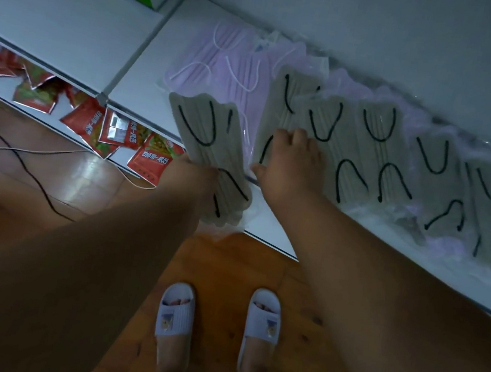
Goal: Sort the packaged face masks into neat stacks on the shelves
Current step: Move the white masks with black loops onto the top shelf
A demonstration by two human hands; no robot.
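The left hand [190,175] grips a bundle of grey mask packs [210,155] at the shelf edge [271,240]. The right hand [292,161] presses flat, fingers together, on another grey pack [283,112]. The slippery bundle might slide to the floor.

Two hands at a shelf of packaged masks
The left hand [190,175] gripped a beige pack [208,149] at the shelf [139,76] edge; the right hand [288,160] lay on a beige row [368,152] beside purple packs [223,63], slippers [219,317] below
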